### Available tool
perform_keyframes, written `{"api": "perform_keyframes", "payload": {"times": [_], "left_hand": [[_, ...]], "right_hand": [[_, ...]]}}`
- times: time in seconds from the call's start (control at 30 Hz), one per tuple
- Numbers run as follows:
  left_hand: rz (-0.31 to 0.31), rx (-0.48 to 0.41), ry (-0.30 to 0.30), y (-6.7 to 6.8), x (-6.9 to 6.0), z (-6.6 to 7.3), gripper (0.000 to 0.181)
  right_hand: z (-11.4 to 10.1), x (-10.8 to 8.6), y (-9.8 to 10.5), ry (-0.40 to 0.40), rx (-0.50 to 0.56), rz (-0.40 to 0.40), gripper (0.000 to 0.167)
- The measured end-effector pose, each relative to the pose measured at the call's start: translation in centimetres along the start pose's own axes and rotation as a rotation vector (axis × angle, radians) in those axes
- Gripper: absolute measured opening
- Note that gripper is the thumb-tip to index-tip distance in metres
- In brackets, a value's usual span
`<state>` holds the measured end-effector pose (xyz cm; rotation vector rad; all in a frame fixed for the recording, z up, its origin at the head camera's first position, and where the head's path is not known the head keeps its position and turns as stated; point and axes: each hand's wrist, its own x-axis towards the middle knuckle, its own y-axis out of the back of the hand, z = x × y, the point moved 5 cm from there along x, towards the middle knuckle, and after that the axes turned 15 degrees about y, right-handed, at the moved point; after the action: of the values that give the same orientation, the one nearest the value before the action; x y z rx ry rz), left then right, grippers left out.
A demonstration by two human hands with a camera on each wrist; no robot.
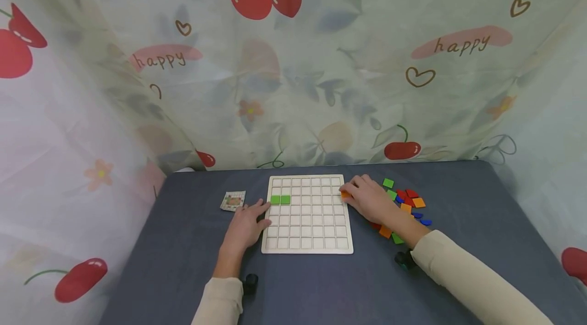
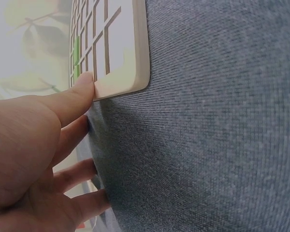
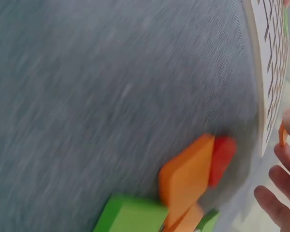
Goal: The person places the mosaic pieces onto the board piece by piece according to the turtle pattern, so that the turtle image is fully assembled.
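A white gridded board (image 1: 307,249) lies flat on the table, with two green square tiles (image 1: 280,199) side by side in cells at its left edge. My left hand (image 1: 244,224) rests along that edge; in the left wrist view its thumb touches the board's rim (image 2: 130,79), the other fingers extended beside it. Over the board's right edge, my right hand (image 1: 368,198) pinches a small orange tile (image 1: 345,194) between thumb and fingertips. The right wrist view shows this orange tile (image 3: 282,135) edge-on, partly covered by the fingers.
Loose green, red, orange and blue tiles (image 1: 406,208) lie scattered right of the board, some hidden under the right forearm. A small printed card (image 1: 233,200) sits left of the board. A patterned curtain (image 1: 293,85) hangs behind the dark tabletop (image 1: 312,284).
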<state>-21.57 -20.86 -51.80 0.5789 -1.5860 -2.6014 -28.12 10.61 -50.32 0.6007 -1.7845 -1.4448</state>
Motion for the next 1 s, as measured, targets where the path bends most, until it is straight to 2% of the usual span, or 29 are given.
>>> {"api": "perform_keyframes", "payload": {"times": [0.4, 0.63, 1.0], "left_hand": [[0.009, -0.018, 0.001, 0.0, 0.0, -0.1, 0.056], [0.01, -0.01, 0.005, -0.1, 0.0, 0.0, 0.056], [0.016, 0.003, 0.02, 0.0, 0.1, 0.0, 0.056]], "right_hand": [[-3.3, 3.1, -0.1, 0.017, 0.092, 0.049, 0.031], [-5.5, 5.0, -0.4, 0.054, 0.094, 0.074, 0.024], [-8.0, 7.6, -1.9, 0.037, 0.154, 0.02, 0.022]]}}
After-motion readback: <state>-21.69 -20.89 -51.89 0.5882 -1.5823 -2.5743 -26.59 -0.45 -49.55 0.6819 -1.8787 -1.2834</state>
